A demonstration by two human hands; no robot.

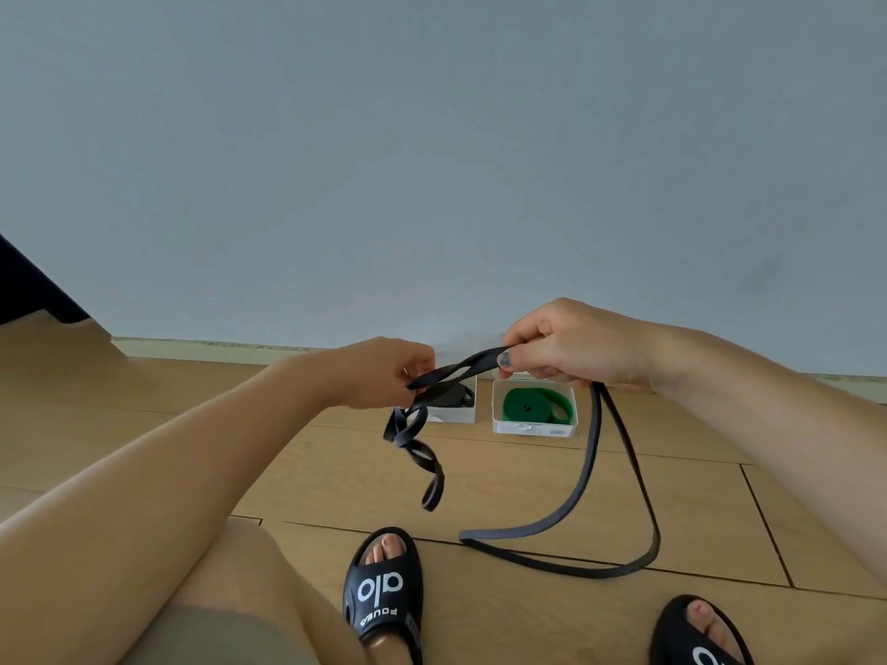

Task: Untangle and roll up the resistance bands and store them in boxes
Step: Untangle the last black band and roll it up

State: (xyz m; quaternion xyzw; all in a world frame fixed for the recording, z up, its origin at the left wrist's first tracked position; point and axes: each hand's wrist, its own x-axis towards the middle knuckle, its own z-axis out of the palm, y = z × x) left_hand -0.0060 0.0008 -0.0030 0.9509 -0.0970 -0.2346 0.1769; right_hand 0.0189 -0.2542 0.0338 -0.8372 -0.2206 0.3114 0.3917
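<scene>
— What's around?
— I see two clear boxes [533, 427] by the wall; my hanging black band [588, 465] hides part of one.
— Your hands?
— Left hand [384, 371] pinches the band, right hand [561, 345] grips it. One green band [537, 404] sits boxed. Two slippers [384, 587].

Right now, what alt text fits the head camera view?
Both hands, left hand and right hand, hold a tangled black band above a wooden floor. Behind it sit two white boxes; one box holds a rolled green band.

Black band [588, 472] dangling (twisted), 2 boxes [533, 427].
</scene>
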